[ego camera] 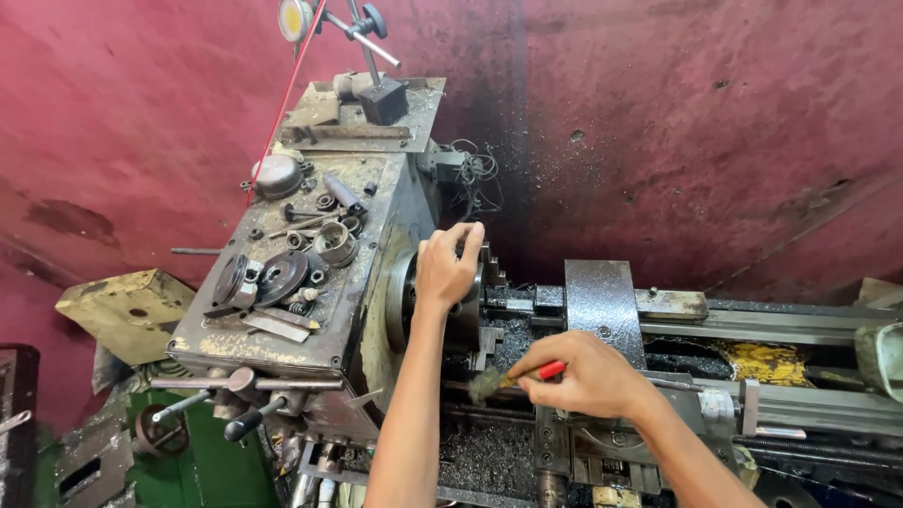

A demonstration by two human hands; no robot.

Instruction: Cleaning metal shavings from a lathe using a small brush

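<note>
A person's left hand [447,268] grips the rim of a lathe chuck [470,306], apparently steadying it, while the right hand [588,376] closes around a small red-handled brush [508,380], its bristles pointed below the chuck where dark metal chips gather. Loose fittings and tools lie on top of the worn headstock [310,263]; a dial gauge [295,19] stands against the maroon wall [705,113].

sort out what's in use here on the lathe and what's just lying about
In use:
left hand on the chuck
right hand holding a red-handled brush

Lying about:
metal rings and discs on the headstock top
dial gauge
yellow block
</note>
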